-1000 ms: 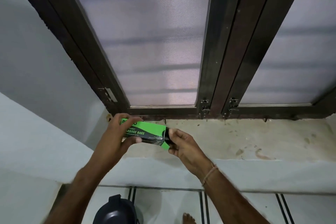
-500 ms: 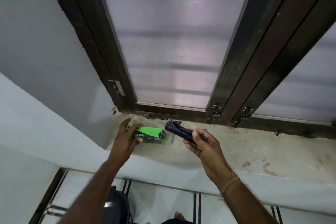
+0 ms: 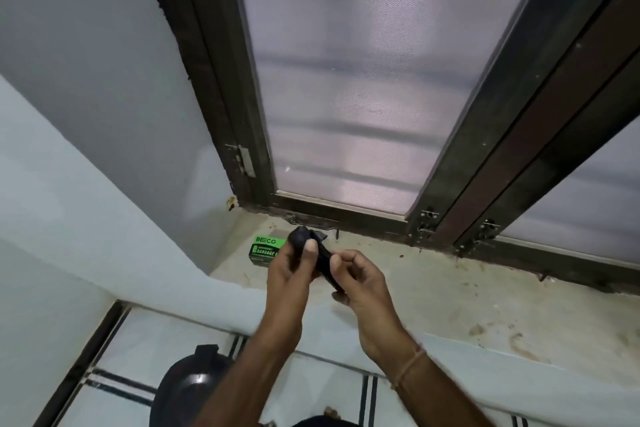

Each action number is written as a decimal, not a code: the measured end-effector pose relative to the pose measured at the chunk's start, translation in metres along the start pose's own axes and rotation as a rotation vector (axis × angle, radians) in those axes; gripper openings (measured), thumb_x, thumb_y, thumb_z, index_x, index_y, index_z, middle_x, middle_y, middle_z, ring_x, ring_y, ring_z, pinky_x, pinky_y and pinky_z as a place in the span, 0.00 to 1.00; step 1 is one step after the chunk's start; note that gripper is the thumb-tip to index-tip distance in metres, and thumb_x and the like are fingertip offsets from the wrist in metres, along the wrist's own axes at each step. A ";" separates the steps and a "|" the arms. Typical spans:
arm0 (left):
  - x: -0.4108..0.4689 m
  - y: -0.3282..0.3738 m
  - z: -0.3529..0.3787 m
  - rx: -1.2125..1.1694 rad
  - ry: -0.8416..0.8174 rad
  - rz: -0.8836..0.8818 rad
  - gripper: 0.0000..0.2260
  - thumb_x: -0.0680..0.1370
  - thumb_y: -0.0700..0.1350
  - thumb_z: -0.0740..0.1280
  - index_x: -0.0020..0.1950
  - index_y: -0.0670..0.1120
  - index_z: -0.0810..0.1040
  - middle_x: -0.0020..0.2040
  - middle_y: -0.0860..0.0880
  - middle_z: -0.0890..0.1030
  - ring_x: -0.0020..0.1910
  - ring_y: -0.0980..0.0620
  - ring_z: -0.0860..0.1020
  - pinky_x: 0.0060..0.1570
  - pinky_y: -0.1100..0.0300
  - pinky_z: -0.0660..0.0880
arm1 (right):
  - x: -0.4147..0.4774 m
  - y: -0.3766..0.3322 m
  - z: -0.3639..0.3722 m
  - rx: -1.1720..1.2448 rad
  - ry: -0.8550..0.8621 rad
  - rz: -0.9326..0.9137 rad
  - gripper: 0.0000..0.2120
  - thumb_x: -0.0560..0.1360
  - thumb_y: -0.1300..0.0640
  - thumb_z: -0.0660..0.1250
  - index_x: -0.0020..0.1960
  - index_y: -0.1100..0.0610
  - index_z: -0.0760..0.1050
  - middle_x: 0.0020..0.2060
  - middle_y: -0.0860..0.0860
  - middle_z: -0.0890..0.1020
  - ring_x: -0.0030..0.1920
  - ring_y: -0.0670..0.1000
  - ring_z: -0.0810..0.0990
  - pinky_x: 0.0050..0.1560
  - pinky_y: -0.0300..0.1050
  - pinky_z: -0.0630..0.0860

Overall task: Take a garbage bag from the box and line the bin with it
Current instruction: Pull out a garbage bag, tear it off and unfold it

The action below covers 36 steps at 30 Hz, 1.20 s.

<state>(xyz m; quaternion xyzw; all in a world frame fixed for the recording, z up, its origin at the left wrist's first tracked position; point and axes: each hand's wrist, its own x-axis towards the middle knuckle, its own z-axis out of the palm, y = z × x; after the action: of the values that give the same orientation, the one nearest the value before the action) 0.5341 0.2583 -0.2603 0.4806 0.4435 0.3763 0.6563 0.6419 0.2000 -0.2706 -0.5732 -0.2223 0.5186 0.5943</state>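
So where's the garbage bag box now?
In the head view, the garbage bag box lies on the window sill, left of centre, just beyond the left hand.

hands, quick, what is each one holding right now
Left hand: grips the upper end of the rolled garbage bag.
Right hand: pinches the lower end of the same bag.

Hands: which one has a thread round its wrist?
The right hand; a tan thread circles its wrist, while the wrist of the left hand is bare.
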 end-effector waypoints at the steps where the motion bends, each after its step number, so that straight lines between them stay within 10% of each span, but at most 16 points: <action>1: 0.000 0.002 -0.003 -0.030 -0.036 -0.025 0.13 0.83 0.48 0.64 0.64 0.45 0.81 0.57 0.44 0.87 0.59 0.47 0.84 0.59 0.54 0.81 | 0.000 -0.001 0.003 -0.026 0.005 -0.037 0.12 0.79 0.51 0.70 0.58 0.56 0.81 0.51 0.52 0.87 0.52 0.46 0.84 0.50 0.41 0.78; 11: -0.016 -0.016 -0.035 -0.230 -0.076 -0.250 0.16 0.87 0.47 0.56 0.69 0.45 0.77 0.63 0.43 0.84 0.63 0.45 0.82 0.57 0.51 0.80 | -0.002 0.009 0.028 -0.050 0.106 0.065 0.19 0.80 0.51 0.71 0.48 0.70 0.79 0.40 0.66 0.82 0.38 0.53 0.80 0.34 0.41 0.76; 26: -0.035 -0.003 -0.099 -0.350 -0.181 -0.376 0.22 0.84 0.57 0.59 0.68 0.44 0.80 0.64 0.41 0.84 0.64 0.42 0.82 0.63 0.46 0.76 | -0.026 0.013 0.100 0.106 0.272 0.115 0.15 0.88 0.56 0.54 0.58 0.59 0.79 0.50 0.56 0.88 0.49 0.52 0.86 0.45 0.42 0.82; 36: -0.051 0.005 -0.149 -0.267 -0.254 -0.306 0.21 0.83 0.57 0.63 0.69 0.45 0.79 0.64 0.41 0.83 0.65 0.41 0.81 0.67 0.41 0.75 | -0.045 0.031 0.118 -0.257 0.236 -0.038 0.12 0.84 0.54 0.65 0.57 0.60 0.83 0.47 0.51 0.89 0.48 0.47 0.88 0.55 0.47 0.83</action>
<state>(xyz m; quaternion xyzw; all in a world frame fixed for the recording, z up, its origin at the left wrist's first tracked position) 0.3768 0.2566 -0.2659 0.3602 0.3716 0.2645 0.8138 0.5132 0.2080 -0.2549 -0.6970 -0.2265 0.4036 0.5478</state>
